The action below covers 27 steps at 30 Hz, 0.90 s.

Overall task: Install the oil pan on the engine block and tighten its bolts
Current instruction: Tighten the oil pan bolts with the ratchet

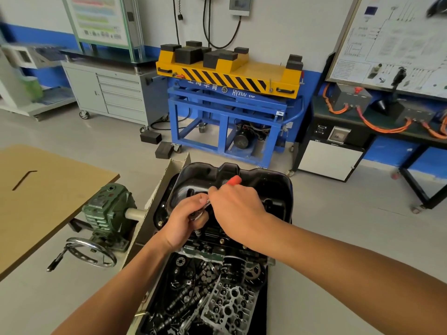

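Note:
The black oil pan [273, 187] lies on top of the engine block [217, 240], in the middle of the view. A ratchet wrench with a red handle [234, 180] stands over the pan's near edge. My right hand [235, 209] grips the handle. My left hand [186, 220] holds the ratchet's silver head, with the socket extension [197, 232] pointing down at the pan's flange. Several bolts show along the flange at the left. The bolt under the socket is hidden.
A tray [205, 298] of dark engine parts and a cylinder head sits below the block. To the left are a green gearbox [106, 211] with a handwheel [92, 256] and a wooden table [43, 201] bearing a hex key [24, 180]. A blue and yellow lift cart [229, 97] stands behind.

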Motion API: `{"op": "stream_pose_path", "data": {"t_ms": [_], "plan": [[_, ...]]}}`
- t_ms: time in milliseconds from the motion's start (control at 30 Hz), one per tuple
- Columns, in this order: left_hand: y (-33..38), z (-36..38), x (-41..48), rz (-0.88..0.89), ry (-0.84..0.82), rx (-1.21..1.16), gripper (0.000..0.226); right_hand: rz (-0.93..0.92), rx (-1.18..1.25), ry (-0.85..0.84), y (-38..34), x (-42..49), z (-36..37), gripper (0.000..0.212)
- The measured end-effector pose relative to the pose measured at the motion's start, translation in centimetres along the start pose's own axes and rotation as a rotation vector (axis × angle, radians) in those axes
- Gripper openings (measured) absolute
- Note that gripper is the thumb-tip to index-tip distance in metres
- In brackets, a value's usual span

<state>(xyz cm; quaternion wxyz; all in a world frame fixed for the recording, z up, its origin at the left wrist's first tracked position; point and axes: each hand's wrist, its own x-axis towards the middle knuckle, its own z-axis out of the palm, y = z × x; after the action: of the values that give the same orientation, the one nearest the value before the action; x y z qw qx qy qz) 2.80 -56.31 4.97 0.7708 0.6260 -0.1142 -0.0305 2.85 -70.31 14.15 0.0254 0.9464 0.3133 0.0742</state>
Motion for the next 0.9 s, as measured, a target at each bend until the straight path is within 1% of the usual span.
{"op": "stream_pose_path", "data": {"t_ms": [100,167,300,433,500,633,667,767,900], "plan": [[-0.1,-0.1,-0.1,0.01,0.013,-0.026,0.029,-0.05,0.021,0.011,0.1,0.7,0.3,0.027],[-0.3,-0.2,-0.2,0.015,0.005,-0.013,0.033,-0.107,0.05,0.017,0.3,1.4,0.7,0.029],[-0.5,-0.1,-0.1,-0.002,-0.03,0.041,0.047,-0.256,0.107,-0.006,0.6,3.1,1.3,0.044],[-0.7,-0.6,-0.2,-0.028,0.008,-0.002,0.045,-0.355,0.171,-0.063,1.4,4.5,1.1,0.056],[-0.6,-0.7,-0.4,-0.02,0.004,-0.017,0.037,-0.37,0.192,-0.087,2.1,4.8,1.0,0.052],[-0.2,-0.5,-0.6,0.016,-0.008,0.001,0.033,-0.377,0.143,-0.068,2.9,4.5,1.0,0.037],[-0.2,-0.5,-0.6,0.014,0.017,-0.006,0.036,-0.373,0.129,-0.049,3.1,4.2,0.9,0.034],[-0.1,-0.6,-0.5,-0.022,0.124,-0.08,0.026,-0.342,0.11,-0.019,3.5,3.4,0.5,0.027],[-0.3,-0.7,0.0,-0.028,0.165,-0.1,0.033,-0.315,0.037,-0.025,3.5,2.0,-0.3,0.028]]}}
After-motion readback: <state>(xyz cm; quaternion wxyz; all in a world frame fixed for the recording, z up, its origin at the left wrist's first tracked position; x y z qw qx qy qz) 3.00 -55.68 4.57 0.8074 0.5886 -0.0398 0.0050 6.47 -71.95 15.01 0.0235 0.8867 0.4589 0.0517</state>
